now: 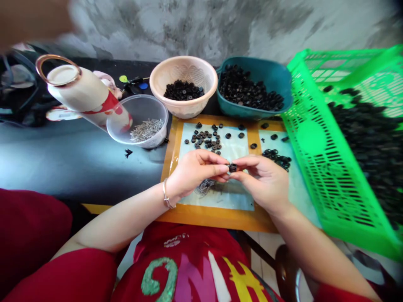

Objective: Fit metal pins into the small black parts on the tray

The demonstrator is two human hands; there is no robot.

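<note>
Between the fingertips of both hands is a small black plastic part, held above the taped work sheet. My left hand, with a bracelet at the wrist, pinches it from the left. From the right, the thumb and fingers of my right hand close on the same part. Beneath my left hand lies a small heap of metal pins. Small black discs are scattered just beyond it. Black ring-like pieces sit in a cluster past my right hand.
A clear tub of metal pins stands at left, by a tilted-looking white and red flask. Behind are a pink bowl and a teal basin of black parts. A green crate full of black pieces borders the right.
</note>
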